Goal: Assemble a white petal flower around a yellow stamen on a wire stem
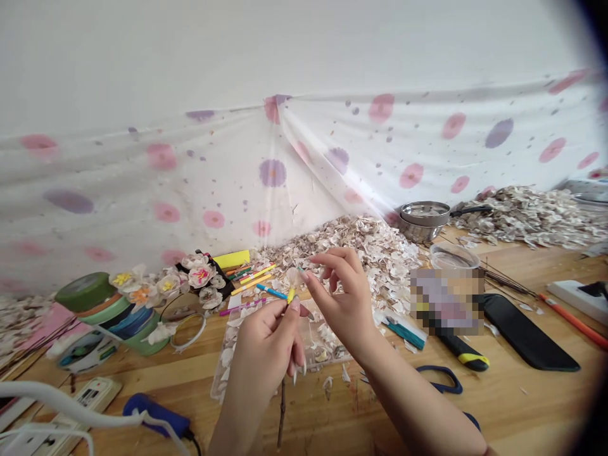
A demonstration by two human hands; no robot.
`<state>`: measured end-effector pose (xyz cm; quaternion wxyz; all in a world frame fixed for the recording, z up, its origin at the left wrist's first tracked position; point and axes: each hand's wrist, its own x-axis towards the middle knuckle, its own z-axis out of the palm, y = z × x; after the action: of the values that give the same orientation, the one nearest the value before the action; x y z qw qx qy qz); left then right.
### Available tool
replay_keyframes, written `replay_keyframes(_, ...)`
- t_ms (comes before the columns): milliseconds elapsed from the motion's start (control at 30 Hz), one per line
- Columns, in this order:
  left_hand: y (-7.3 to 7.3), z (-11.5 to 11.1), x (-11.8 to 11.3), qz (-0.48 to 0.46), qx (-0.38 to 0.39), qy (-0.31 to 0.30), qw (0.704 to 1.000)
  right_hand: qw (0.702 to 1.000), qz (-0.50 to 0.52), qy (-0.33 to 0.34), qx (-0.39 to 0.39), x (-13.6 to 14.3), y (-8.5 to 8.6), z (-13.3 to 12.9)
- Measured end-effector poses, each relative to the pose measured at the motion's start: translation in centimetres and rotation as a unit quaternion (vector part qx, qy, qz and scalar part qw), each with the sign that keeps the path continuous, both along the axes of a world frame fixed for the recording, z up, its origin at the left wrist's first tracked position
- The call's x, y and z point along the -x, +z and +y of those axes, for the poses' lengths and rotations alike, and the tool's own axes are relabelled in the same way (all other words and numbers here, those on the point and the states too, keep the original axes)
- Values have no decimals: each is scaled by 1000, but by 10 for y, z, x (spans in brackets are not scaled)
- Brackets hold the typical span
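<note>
Left hand and right hand are bare (long, tapering nails), forearms too.

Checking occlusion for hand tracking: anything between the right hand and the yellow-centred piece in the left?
Nothing visible blocks the right hand from the yellow-centred piece in the left hand. The piece's pale petal is beside the right thumb tip; contact unclear. The blue pen is behind, not between.
</note>
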<state>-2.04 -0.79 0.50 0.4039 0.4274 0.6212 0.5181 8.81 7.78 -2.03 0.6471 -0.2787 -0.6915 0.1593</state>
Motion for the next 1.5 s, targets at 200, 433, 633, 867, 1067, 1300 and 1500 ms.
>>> replay_keyframes(200, 4, -5, -2, -24, -20, 27, 999, 992, 75, -21, -103, -5, 3, -10)
replay_keyframes(433, 6, -14, -5, -26, -47, 58, 997, 976, -1, 2, -219, -3, 2, -20)
replay_keyframes(633, 5, -15, 0, 1, -62, 58, 996, 975, -18, 18, -219, 2, -3, -22)
replay_keyframes(867, 7, -19, -6, 11, -70, 74, 995, 977, -12, 27, -209, 4, -4, -23)
replay_keyframes(1067, 9, -23, -14, 54, -84, 91, 991, 975, 8, 23, -220, 5, -3, -23)
replay_keyframes(1300, 4, -26, -22, 35, -109, 112, 987, 973, 35, 38, -224, 5, -2, -27)
replay_keyframes(1500, -5, -23, -13, 20, -120, 70, 990, 969, 44, 22, -241, 1, 0, -31)
